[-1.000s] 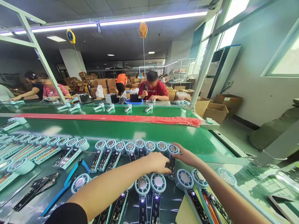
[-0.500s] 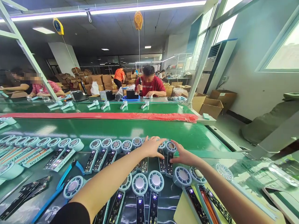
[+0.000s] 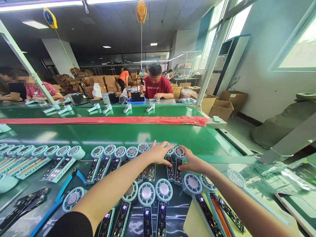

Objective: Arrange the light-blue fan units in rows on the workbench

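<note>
Pale blue round-headed plastic handheld fans (image 3: pixel 119 154) with grey centres and black handle panels lie in rows on the glossy dark surface (image 3: pixel 176 210). Beyond the fans runs a green conveyor belt (image 3: pixel 123 135) edged by a red strip (image 3: pixel 111 120). Left of the fans lie blue-handled pliers (image 3: pixel 61 192).

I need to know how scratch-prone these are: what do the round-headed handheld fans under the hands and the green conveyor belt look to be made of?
Handheld fans: likely moulded plastic, pale blue and smooth, with glossy dark handle panels showing lit digits. Conveyor belt: seemingly rubbery or PVC sheet, with a semi-gloss sheen reflecting the ceiling lights.
</note>
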`<state>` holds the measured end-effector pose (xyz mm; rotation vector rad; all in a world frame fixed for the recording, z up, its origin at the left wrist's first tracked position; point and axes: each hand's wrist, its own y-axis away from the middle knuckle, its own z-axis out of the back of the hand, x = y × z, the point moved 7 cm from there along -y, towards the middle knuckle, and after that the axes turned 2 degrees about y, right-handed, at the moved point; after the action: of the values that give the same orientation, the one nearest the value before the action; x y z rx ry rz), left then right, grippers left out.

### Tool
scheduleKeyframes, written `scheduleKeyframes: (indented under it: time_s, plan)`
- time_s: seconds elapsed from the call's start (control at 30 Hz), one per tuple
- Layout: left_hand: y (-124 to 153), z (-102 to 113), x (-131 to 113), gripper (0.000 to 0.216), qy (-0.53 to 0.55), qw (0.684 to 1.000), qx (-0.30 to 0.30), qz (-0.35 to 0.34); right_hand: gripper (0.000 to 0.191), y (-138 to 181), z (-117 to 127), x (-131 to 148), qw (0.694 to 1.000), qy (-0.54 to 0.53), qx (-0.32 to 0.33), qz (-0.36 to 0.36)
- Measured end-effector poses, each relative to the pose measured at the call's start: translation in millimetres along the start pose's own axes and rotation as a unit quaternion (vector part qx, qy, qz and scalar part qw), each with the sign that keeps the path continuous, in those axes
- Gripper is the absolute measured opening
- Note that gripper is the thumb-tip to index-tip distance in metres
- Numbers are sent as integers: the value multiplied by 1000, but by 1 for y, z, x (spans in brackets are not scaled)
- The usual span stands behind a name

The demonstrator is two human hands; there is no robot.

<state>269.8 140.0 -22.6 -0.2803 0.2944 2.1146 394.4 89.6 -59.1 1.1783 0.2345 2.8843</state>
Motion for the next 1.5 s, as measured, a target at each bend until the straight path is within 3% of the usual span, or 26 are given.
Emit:
scheduleKeyframes:
  time_s: [0.23,0.7,0.97,1.5]
  plan:
    - [-3,4,9,83,28,999,-19,9,79,1,5,-2,1000,-24,6,14]
    - [-2,2,5,93,-12,999,-23,40,79,-3,2,-2,999,-20,-35,-10]
    - [0,3,14,103,-8,999,13,36,80,-4,-4,5,998,-9,-56,-10]
    - [1,4,11,86,2,998,22,52,80,-2,-5,8,999,-5,-47,-19]
